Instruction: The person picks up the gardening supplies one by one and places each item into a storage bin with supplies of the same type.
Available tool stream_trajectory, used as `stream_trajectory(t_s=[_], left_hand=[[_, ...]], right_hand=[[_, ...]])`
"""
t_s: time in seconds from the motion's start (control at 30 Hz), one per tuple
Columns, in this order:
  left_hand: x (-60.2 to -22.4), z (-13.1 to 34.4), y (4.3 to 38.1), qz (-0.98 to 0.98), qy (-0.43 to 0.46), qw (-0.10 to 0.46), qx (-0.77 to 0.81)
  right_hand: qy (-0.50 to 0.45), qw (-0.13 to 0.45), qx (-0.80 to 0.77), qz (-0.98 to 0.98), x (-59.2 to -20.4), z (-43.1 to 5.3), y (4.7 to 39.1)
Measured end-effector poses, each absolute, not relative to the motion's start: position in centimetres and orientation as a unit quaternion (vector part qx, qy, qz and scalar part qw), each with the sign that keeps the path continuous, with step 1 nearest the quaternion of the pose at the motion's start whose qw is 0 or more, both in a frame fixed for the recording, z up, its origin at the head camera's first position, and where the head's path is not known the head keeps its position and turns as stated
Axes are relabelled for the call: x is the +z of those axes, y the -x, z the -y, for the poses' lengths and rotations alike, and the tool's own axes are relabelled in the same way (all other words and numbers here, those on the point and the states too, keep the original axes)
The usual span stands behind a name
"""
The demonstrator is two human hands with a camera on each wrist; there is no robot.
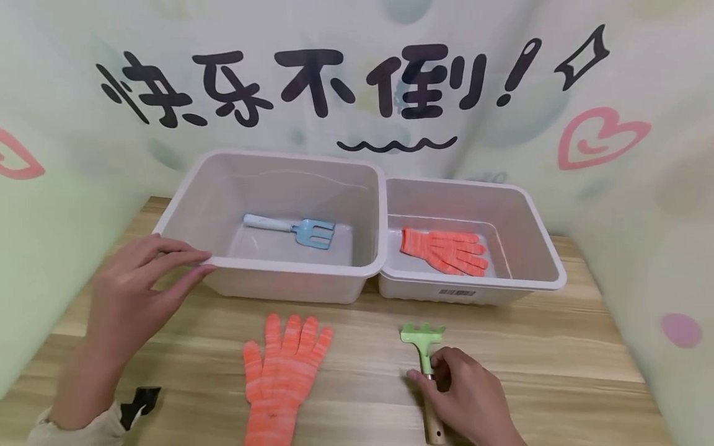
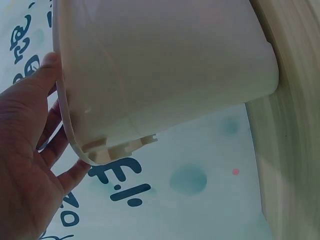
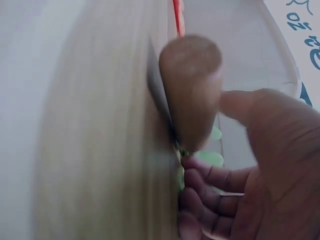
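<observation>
At the near left corner of the larger white plastic bin [image 1: 295, 285], my left hand [image 1: 134, 291] pinches the rim between thumb and fingers. The left wrist view shows that hand [image 2: 25, 155] along the bin's edge [image 2: 67, 115]. On the table's right side, my right hand [image 1: 471, 396] holds a small green hand rake [image 1: 422, 337] by its wooden handle, thumb on one side and fingers on the other. Its tines point toward the bins. Up close, the rounded handle end [image 3: 192, 85] stands near the thumb of my right hand [image 3: 280, 165].
A light-blue hand fork [image 1: 315, 233] lies inside the larger bin. Beside it, a smaller white bin [image 1: 474, 291] contains an orange glove [image 1: 446, 251]. Another orange glove [image 1: 284, 378] lies flat on the wooden table [image 1: 357, 371]. Behind hangs a printed cloth [image 1: 357, 25].
</observation>
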State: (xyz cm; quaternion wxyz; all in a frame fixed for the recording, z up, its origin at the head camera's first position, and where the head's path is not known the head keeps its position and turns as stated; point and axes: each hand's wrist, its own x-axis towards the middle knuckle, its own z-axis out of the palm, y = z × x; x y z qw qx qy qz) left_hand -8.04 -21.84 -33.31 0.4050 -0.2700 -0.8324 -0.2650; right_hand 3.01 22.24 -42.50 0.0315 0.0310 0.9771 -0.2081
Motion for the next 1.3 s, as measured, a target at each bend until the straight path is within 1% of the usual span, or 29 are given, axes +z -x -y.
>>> stream_trajectory(t_s=[0.1,0.3,0.5,0.67,1.3], left_hand=[[-33.55,21.76,7.97,0.834,0.267,0.402,-0.267],[-33.39,21.97,7.83,0.848,0.255,0.388,-0.256],[-33.42,22.09,7.71,0.851,0.25,0.382,-0.259],[-33.45,22.03,7.68,0.853,0.246,0.38,-0.258],[-33.51,21.99,7.6,0.85,0.243,0.372,-0.284]], right_hand=[[-0.046,0.063,-0.201,-0.977,-42.41,-22.24,-2.91],[-0.068,0.074,-0.218,-0.971,-42.36,-21.96,-2.89],[-0.063,0.06,-0.25,-0.964,-42.25,-21.89,-3.0],[-0.062,0.046,-0.237,-0.968,-42.11,-22.06,-3.08],[-0.064,0.04,-0.196,-0.978,-42.09,-22.43,-3.1]])
